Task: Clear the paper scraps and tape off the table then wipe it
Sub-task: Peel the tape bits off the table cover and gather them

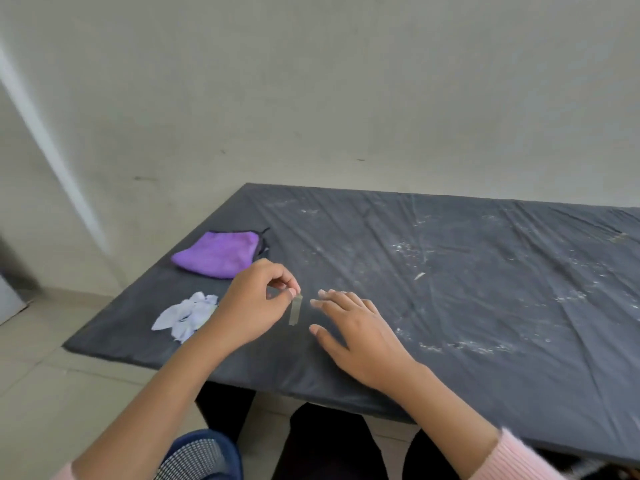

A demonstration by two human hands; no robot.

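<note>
Your left hand (254, 303) pinches the tape strip (295, 310) by its top end; your right hand (358, 332) rests beside it, fingers spread flat on the black-covered table (485, 271).

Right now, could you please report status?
Left hand pinching tape strip at top end. Right hand open beside it. Paper scraps, purple cloth on table, left.

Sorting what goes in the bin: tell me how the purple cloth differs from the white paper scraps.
The purple cloth is one folded piece; the white paper scraps are several crumpled bits heaped together. The cloth lies farther back, the scraps nearer the front edge. Both rest on the dark table, toward its left end.
</note>
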